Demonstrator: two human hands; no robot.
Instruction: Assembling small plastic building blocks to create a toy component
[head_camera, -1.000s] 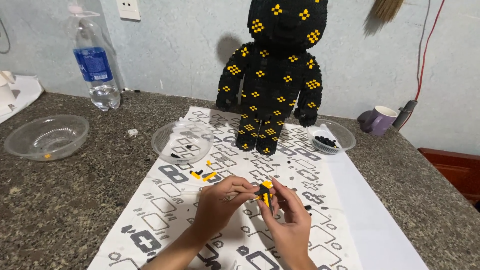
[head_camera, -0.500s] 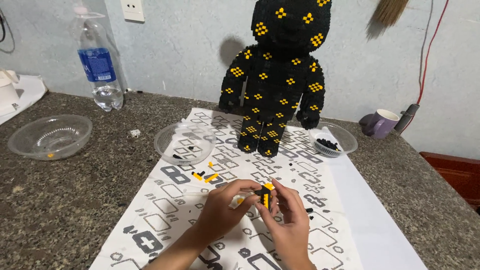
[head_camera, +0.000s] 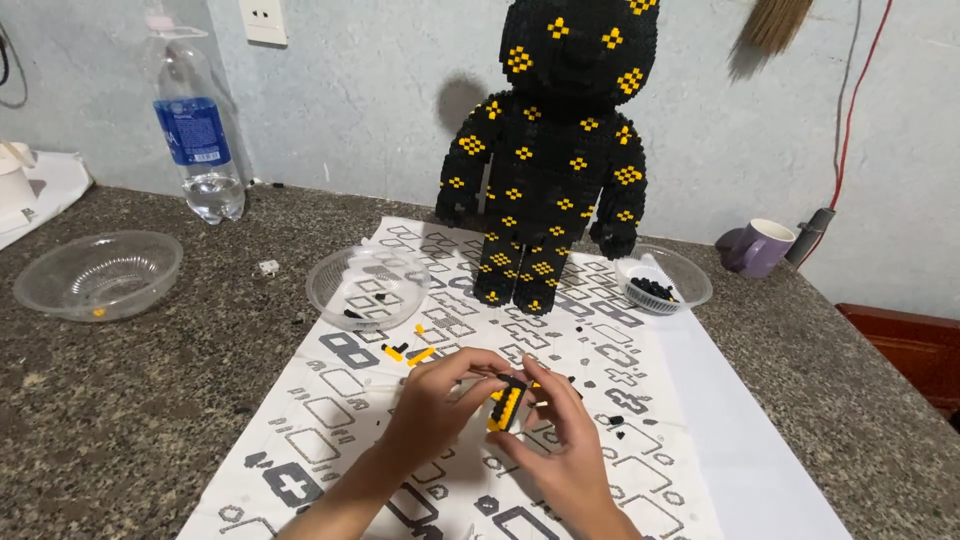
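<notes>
Pinching a small black-and-yellow brick piece (head_camera: 506, 404) between them, the left hand (head_camera: 432, 410) and right hand (head_camera: 566, 452) grasp it above the patterned paper sheet (head_camera: 690, 440), near its front edge. Its long axis stands nearly upright, tilted slightly. Far back-left on the counter (head_camera: 120, 400) stands a clear bottle (head_camera: 198, 135) with a blue label band.

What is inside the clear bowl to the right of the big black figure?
The clear bowl holds a small heap of black bricks near its left side. What lies beneath that heap cannot be seen, and the figure's arm overlaps the bowl's near-left rim.
</notes>
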